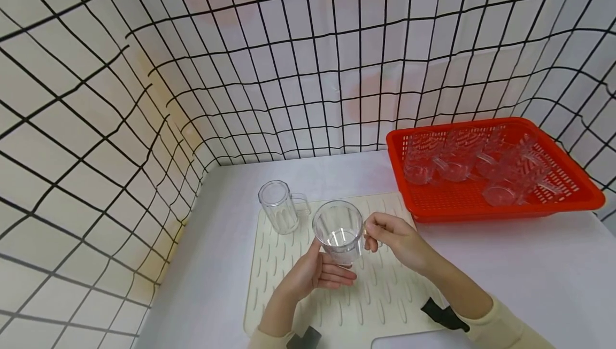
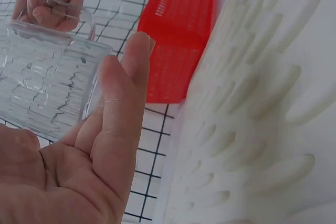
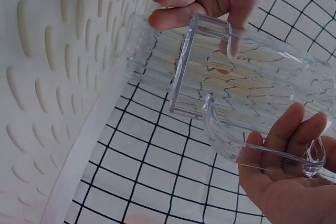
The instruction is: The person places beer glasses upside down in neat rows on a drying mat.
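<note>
A clear mug (image 1: 339,234) is held above the cream ribbed mat (image 1: 370,301), its mouth facing up toward the head camera. My right hand (image 1: 397,239) grips its handle, and the right wrist view shows the fingers curled through the handle loop (image 3: 236,153). Palm up, my left hand (image 1: 315,274) lies beside and below the mug's base, fingers mostly straight, with the thumb against the wall of the mug. A second clear mug (image 1: 280,210) stands upright on the mat's back left corner, handle to the right.
A red plastic basket (image 1: 486,216) stands at the back right with several clear mugs (image 1: 454,164) lying in it. Black wire grid (image 1: 313,92) walls the white table (image 1: 212,263) at the back and sides, with pale sheeting behind.
</note>
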`<state>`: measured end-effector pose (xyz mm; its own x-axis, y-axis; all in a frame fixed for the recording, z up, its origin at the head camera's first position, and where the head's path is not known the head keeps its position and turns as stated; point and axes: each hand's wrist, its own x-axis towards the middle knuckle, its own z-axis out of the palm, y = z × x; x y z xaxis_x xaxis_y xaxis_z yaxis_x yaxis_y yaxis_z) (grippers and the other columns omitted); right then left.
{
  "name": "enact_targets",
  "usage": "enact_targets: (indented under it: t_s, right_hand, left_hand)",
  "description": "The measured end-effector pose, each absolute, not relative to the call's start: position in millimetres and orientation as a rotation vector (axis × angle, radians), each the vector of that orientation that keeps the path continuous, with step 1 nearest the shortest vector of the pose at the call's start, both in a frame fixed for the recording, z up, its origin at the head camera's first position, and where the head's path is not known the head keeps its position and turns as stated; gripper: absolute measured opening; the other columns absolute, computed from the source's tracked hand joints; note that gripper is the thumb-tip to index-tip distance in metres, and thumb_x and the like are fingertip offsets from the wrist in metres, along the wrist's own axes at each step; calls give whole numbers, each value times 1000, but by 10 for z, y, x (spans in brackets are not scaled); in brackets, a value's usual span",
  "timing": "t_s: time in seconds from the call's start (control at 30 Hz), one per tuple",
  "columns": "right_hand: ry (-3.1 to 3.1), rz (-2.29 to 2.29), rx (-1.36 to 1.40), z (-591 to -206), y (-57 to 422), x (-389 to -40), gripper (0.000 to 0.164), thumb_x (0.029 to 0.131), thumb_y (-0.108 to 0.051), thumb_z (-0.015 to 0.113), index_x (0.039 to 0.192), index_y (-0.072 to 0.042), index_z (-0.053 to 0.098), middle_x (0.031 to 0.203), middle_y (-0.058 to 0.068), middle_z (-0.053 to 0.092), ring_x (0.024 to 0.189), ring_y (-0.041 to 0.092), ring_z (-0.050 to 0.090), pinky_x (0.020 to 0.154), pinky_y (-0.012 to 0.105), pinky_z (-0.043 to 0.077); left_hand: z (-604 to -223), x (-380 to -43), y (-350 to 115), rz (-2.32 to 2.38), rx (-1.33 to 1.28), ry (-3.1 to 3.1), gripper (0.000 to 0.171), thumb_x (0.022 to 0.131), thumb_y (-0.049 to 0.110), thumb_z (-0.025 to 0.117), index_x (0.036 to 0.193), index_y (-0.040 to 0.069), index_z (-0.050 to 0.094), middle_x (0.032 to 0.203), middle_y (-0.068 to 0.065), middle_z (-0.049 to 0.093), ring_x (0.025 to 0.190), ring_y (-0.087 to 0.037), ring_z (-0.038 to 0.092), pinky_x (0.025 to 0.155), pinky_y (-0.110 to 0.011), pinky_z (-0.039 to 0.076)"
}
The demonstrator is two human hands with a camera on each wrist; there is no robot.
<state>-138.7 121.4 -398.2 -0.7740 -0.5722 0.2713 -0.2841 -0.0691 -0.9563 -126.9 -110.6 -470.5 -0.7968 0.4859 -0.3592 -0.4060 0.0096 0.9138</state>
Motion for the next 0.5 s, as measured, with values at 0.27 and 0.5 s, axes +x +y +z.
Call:
enact_targets:
  t_s: [0.27,0.5]
  right_hand:
    - [2059,-1821,-992,-4002,1248,-1286,15,103,-5,43,94,-3,54,77,9,54,83,20,55,78,29,48]
    - [2187,-1660,-1072,-3976,1274,-1170,14,101,-7,49,95,-17,57,79,-2,56,82,16,55,72,31,46]
  left_hand:
    - [-4684,-1275,-1134,1881,101,1612,100,93,74,18,119,-12,62,101,-24,70,89,-25,72,73,-28,58]
    - [-4674,-1289,-1149,1912,101,1659,94,96,70,15,139,-8,45,108,-24,67,93,-29,70,79,-39,57]
